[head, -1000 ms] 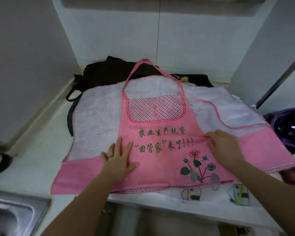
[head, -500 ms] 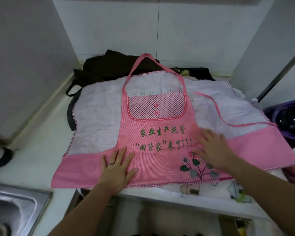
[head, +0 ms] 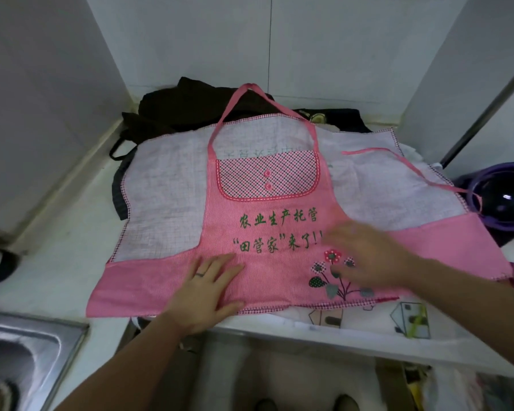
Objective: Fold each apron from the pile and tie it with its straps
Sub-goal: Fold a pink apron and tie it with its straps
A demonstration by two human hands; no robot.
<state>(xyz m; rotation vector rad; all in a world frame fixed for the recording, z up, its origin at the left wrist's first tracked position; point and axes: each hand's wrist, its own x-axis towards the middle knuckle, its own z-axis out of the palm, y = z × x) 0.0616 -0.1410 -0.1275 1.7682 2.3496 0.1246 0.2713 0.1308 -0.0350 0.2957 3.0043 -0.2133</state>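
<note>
— What do we see first?
— We see the white counter (head: 57,262) running into a corner of pale walls. The pink apron (head: 273,229) lies spread flat on it, face up, with green lettering across its middle. Its pale side panels are opened out to both sides.

— And around it?
— Behind it we make out a heap of dark aprons (head: 190,105), which the pink one partly covers. A white printed cloth (head: 368,321) shows under its near hem. The steel sink (head: 27,351) sits at our lower left, and a purple bowl (head: 505,197) stands just past the apron's right edge.

— What are our hands doing?
— Our left hand (head: 205,295) lies flat on the pink band near the hem, fingers straight and spread, gripping nothing. Our right hand (head: 365,256) is blurred by the flower print. Its fingers look extended and hold nothing, though we cannot tell whether it touches the cloth.

— Any smaller details?
— The neck loop (head: 235,105) reaches back over the dark heap. One thin waist strap (head: 413,167) trails loose across the right panel toward the bowl. There is a ring (head: 200,274) on our left hand.
</note>
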